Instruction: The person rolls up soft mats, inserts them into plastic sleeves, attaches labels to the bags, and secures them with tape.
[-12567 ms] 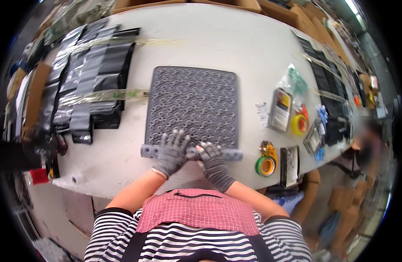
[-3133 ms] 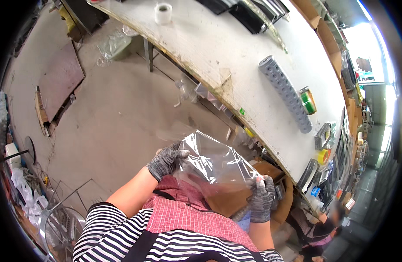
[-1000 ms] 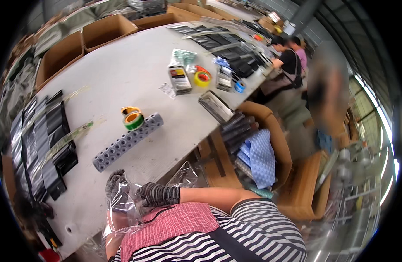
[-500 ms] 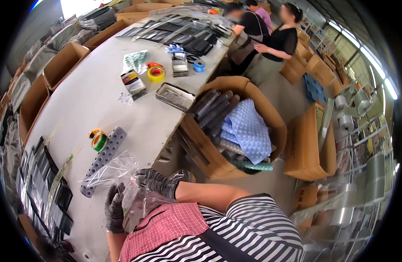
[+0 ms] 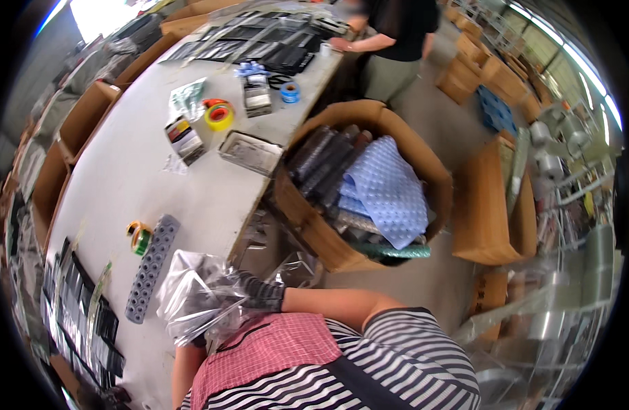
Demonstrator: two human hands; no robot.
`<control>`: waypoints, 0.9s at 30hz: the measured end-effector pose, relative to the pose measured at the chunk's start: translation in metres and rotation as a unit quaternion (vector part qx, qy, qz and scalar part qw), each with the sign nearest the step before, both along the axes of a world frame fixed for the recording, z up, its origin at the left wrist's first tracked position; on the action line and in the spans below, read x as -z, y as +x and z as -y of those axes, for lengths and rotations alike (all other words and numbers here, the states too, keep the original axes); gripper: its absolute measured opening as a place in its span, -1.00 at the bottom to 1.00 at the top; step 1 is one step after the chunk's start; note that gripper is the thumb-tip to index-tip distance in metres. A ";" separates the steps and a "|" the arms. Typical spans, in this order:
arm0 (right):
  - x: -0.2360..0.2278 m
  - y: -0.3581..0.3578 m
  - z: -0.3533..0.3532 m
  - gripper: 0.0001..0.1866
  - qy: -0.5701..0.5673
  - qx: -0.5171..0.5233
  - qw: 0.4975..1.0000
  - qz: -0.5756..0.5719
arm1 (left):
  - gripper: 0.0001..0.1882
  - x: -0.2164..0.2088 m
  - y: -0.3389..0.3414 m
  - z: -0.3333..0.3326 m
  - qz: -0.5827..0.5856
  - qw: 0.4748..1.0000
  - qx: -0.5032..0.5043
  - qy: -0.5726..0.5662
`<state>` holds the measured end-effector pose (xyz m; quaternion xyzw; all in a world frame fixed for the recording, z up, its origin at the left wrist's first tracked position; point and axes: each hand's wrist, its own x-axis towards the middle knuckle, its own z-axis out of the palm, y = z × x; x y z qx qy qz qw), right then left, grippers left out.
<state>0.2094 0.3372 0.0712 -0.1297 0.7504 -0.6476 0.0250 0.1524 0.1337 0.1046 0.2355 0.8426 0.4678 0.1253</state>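
A crumpled clear plastic bag (image 5: pixel 198 290) is bunched over both my hands at the table's near edge. My right hand (image 5: pixel 256 294), in a dark grey knit glove, is closed on the bag, its fingertips veiled by the film. Only a dark edge of my gloved left hand (image 5: pixel 199 339) shows under the bag's lower side; its fingers are hidden. Just beyond the bag lies a grey strip with round bumps (image 5: pixel 152 270). Beside that strip sit rolls of tape, orange and green (image 5: pixel 139 238).
Black flat packed pieces (image 5: pixel 86 314) lie at left. Farther along stand a metal tray (image 5: pixel 252 153), small boxes (image 5: pixel 185 140), yellow tape (image 5: pixel 219 117) and blue tape (image 5: pixel 290 92). A carton (image 5: pixel 308 236) holding rolls and blue bumpy sheet (image 5: pixel 386 191) adjoins the table. A co-worker (image 5: pixel 400 41) stands beyond.
The stretched film has become a crumpled bag that covers my left hand and the right fingers. My view has shifted, and the co-workers at the far end have changed position.
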 end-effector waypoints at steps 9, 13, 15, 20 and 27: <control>-0.063 0.001 -0.063 -0.55 -0.011 0.027 0.995 0.092 | -0.71 -0.038 -0.011 -0.038 0.275 0.954 0.060 0.107; -0.069 -0.011 -0.063 -0.70 0.038 -0.060 0.977 0.203 | -0.69 -0.050 -0.005 -0.046 0.267 0.956 -0.049 0.114; -0.044 -0.009 -0.073 -0.76 0.078 -0.083 0.984 0.136 | -0.56 -0.066 -0.001 -0.046 0.182 0.951 -0.165 0.185; -0.055 -0.006 -0.063 -0.70 -0.029 -0.214 0.945 0.247 | 0.13 -0.095 0.034 -0.030 -0.055 0.985 0.125 -0.104; -0.074 -0.001 -0.057 -0.76 -0.211 -0.190 0.879 0.384 | -0.04 -0.042 0.076 -0.011 0.206 0.963 0.036 0.169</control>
